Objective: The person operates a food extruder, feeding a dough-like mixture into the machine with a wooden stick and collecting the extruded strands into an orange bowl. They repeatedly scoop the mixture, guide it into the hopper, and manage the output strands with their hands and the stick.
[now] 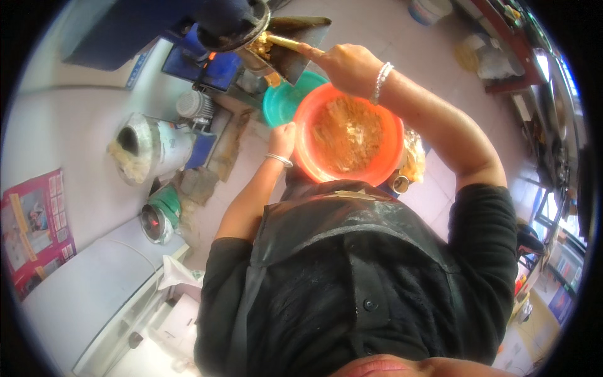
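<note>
The right hand point(352, 70) clenches a stick point(284, 42), long axis nearly crosswise, tip pointing left at the dark machine point(229, 25); the left hand point(284, 139) grasps the orange basin point(306, 156) by its rim.

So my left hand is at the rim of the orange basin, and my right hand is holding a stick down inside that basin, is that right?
Not quite: the stick isn't inside the orange basin. The head view shows its far end up at the mouth of the blue machine. Your right hand does hold it, and your left hand is at the basin's rim.
</note>
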Demonstrator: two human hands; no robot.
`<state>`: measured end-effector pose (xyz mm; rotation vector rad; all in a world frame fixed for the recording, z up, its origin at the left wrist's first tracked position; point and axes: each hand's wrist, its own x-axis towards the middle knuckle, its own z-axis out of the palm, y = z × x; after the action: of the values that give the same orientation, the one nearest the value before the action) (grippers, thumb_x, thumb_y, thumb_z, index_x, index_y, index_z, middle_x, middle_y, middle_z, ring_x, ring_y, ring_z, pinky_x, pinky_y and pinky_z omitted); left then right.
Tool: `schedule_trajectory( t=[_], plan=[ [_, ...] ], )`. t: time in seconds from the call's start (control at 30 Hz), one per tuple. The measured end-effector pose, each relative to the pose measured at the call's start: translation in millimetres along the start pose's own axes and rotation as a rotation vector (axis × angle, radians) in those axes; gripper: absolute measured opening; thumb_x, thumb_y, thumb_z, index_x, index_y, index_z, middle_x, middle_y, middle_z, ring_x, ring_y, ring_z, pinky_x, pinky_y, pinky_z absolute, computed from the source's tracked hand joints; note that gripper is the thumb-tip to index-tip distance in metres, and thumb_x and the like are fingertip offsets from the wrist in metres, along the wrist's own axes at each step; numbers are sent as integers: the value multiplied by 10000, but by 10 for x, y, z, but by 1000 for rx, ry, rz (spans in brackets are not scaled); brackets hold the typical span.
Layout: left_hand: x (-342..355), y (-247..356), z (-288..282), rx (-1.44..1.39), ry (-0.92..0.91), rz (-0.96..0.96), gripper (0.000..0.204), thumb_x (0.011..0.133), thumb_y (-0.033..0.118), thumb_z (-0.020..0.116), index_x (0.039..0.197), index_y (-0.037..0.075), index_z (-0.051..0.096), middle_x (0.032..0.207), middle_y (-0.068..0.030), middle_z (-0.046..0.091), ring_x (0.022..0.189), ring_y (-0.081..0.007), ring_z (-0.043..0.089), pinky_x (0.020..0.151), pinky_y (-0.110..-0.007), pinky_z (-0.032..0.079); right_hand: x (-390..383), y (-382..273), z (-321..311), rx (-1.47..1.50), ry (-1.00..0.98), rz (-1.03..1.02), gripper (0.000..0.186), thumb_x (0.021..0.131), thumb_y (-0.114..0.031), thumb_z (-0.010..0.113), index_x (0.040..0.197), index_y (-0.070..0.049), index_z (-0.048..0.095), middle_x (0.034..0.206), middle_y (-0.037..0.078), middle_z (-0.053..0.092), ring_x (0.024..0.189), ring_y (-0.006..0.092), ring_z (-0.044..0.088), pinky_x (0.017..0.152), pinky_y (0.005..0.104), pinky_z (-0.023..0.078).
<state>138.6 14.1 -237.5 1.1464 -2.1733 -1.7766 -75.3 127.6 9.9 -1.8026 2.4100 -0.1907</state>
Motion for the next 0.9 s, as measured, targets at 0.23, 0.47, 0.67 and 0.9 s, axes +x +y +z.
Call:
schedule_trajectory(
  t=[0.23, 0.47, 0.67, 0.9],
  plan=[
    [232, -548, 37, 72, 2, -143, 386, 915, 286, 495, 774, -55, 610, 655, -201, 591, 607, -236, 565, 589, -415, 437, -79, 10, -139, 121, 13, 26, 610, 849, -32, 538, 1437, -172, 454, 686, 203, 628, 629, 365, 647, 564, 461, 503],
    [588, -1242, 452, 406, -228, -237, 238, 869, 247, 586, 894, 31, 682, 893, -184, 702, 819, -329, 666, 753, -421, 511, -57, 155, -246, 239, -185, 145, 581, 916, -79, 511, 1476, -137, 369, 834, 235, 684, 683, 334, 694, 586, 456, 529],
    [873, -1098, 1150, 960, -499, 12, 248, 851, 145, 583, 1065, 53, 669, 1141, -167, 658, 1068, -320, 620, 915, -411, 492, -1055, 699, 199, 735, 160, 263, 515, 905, -70, 537, 1414, -93, 459, 782, 198, 656, 651, 297, 669, 618, 416, 531],
    [1193, -1477, 1794, 1424, -764, 127, 938, 737, 185, 760, 1508, 103, 231, 1534, -180, 279, 1350, -373, 374, 1071, -463, 392, -2286, 1033, 1594, 723, 99, 685, 418, 954, -103, 575, 1370, -126, 529, 783, 108, 647, 676, 153, 644, 660, 314, 527]
  ],
)
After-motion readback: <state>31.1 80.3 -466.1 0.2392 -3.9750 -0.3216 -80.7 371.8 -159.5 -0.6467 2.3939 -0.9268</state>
